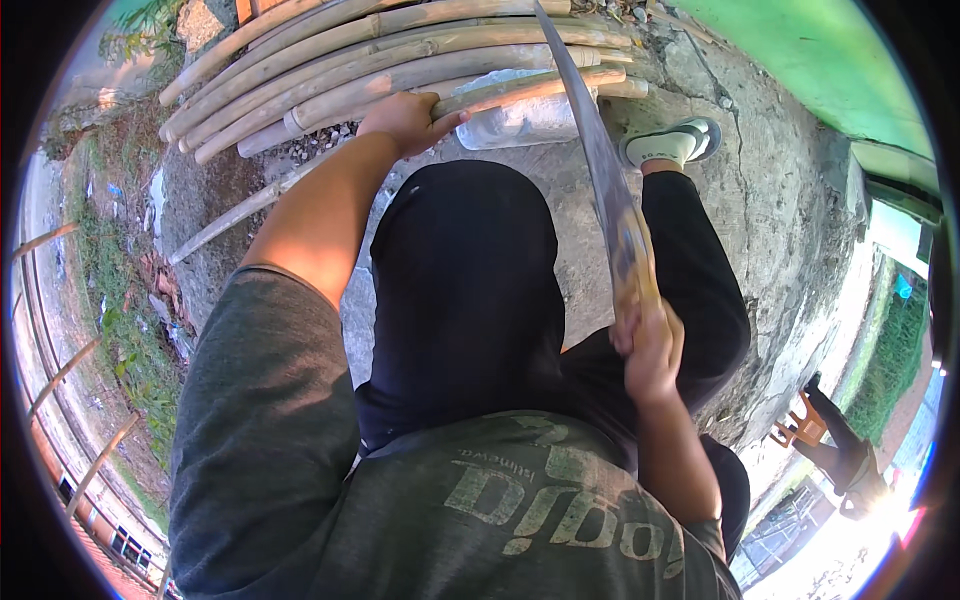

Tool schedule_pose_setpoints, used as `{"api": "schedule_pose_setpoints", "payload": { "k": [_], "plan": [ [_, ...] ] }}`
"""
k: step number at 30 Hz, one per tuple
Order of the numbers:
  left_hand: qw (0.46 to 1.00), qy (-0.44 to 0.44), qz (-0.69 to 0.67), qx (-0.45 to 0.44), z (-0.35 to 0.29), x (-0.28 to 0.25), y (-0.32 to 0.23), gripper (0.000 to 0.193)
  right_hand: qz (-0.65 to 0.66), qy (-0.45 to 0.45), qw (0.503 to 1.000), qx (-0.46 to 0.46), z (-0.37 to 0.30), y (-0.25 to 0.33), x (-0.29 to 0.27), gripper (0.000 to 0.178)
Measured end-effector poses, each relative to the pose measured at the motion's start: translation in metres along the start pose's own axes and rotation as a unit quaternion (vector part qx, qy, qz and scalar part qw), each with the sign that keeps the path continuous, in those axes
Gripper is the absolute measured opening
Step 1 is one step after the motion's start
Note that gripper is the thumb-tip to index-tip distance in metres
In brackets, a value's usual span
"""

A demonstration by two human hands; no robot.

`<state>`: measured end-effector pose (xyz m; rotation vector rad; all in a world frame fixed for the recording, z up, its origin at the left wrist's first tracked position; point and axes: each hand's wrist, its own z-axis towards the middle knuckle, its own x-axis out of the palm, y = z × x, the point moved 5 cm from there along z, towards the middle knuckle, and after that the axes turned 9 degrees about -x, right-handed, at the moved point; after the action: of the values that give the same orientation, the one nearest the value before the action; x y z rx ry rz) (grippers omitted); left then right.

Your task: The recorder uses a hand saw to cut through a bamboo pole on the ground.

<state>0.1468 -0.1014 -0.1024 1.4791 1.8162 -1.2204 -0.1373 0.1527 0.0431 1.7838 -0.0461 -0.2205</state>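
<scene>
Right hand (652, 345), right of centre: fingers closed round the handle of a long, tapering grey-metal saw (592, 140). Left hand (405, 122), upper centre: curled over a round tan bamboo pole (500, 96). Handling, as judged: pole pressed steady, left thumb clear of the blade, strokes straight across. Blade contact: cannot tell. Pole, top centre: brown-tinged, slender, over a rough whitish block (520, 126). Beyond, upper left: row of pale bamboo poles (330, 85).
</scene>
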Motion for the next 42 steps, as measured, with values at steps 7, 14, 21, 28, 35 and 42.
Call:
{"api": "schedule_pose_setpoints", "payload": {
  "k": [7, 14, 21, 28, 35, 42],
  "plan": [
    [0.998, -0.054, 0.006, 0.038, -0.003, 0.006, 0.002, 0.072, -0.048, 0.023, 0.998, -0.016, 0.023, 0.001, 0.016, 0.047],
    [0.999, -0.021, -0.008, 0.027, 0.004, 0.006, 0.003, 0.072, 0.013, 0.011, 1.0, 0.006, 0.031, 0.003, 0.007, 0.047],
    [0.998, -0.044, -0.02, 0.041, -0.004, 0.002, 0.0, 0.071, -0.014, -0.002, 1.0, 0.009, -0.012, 0.004, -0.003, 0.049],
    [1.0, 0.001, 0.026, -0.002, 0.002, 0.006, -0.002, 0.074, -0.014, 0.007, 1.0, 0.002, 0.046, 0.004, 0.018, 0.048],
    [0.998, -0.049, 0.011, 0.037, -0.006, 0.003, 0.002, 0.072, -0.022, 0.029, 0.999, 0.002, -0.031, 0.01, -0.01, 0.047],
    [1.0, 0.012, -0.022, 0.011, 0.004, -0.003, -0.009, 0.07, -0.002, 0.019, 1.0, 0.005, 0.07, 0.002, 0.022, 0.042]
  ]
}}
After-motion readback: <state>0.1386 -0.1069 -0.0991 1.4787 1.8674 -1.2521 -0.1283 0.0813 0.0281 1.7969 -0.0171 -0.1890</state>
